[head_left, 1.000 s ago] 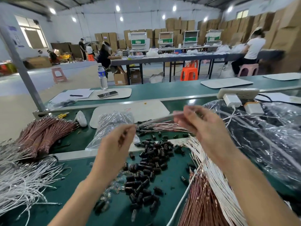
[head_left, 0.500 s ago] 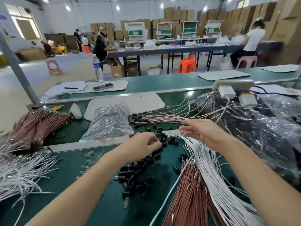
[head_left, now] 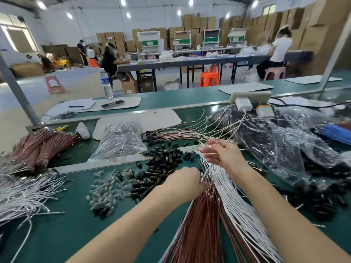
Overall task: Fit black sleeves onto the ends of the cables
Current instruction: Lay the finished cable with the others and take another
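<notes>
Left hand [head_left: 183, 180] pinched on 1 white cable [head_left: 206, 171], black sleeves [head_left: 163, 164] just leftward; right hand [head_left: 225, 157] beyond, hold indiscernible.

i logged bright, even light from ceiling lamps [head_left: 123, 1]; glare on plastic bags [head_left: 121, 141]; soft shadows; background motion-blurred; wide-angle bending at edges.

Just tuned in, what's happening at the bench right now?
A person is picking cables for sleeving. The right hand fingers the ends of the white cables. The left hand, curled, sits at the cable ends beside the black sleeves, its grip hidden. Further back lie sleeved cables.
</notes>
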Available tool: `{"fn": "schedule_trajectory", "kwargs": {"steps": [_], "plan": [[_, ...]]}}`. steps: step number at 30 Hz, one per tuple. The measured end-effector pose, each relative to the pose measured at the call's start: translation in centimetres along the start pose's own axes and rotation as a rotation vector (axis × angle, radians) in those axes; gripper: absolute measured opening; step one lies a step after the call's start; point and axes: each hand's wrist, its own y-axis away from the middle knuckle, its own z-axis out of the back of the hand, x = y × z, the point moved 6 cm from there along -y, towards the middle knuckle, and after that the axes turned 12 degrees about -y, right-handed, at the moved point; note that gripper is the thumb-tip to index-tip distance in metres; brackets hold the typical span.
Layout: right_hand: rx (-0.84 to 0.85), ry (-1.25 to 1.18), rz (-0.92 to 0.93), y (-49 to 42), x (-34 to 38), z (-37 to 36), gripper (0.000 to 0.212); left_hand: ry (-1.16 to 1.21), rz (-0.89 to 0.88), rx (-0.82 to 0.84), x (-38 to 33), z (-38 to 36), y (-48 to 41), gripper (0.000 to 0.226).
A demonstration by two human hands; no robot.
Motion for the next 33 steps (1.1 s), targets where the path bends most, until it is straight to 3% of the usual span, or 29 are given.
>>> {"fn": "schedule_trajectory", "kwargs": {"steps": [9, 15, 19, 21, 28, 33], "plan": [[-0.059, -0.017, 0.07, 2.5, 0.5, -0.7, 0.019, 0.064, 0.091, 0.08, -1.7, -1.3, 0.1, 0.033], [-0.123, 0.002, 0.169, 3.1, 1.3, -1.5, 0.023, 0.57, 0.145, -0.026, 1.0, -0.9, 0.5, 0.034], [-0.137, 0.14, 0.232, 3.3, 1.4, -2.7, 0.023, 0.962, 0.209, -0.039, 4.4, -0.1, 1.5, 0.027], [-0.112, 0.263, 0.263, 3.3, 1.0, -3.6, 0.022, 1.181, 0.223, -0.105, 6.9, 0.5, 2.4, 0.021], [0.249, 0.999, 0.213, 3.3, -4.0, -9.1, 0.034, 1.82, 0.322, -0.699, 17.3, -1.0, 7.4, 0.024], [0.312, 1.366, 0.258, 2.9, -6.2, -10.9, 0.04, 2.082, 0.385, -0.812, 18.5, -4.6, 8.4, 0.013]]}}
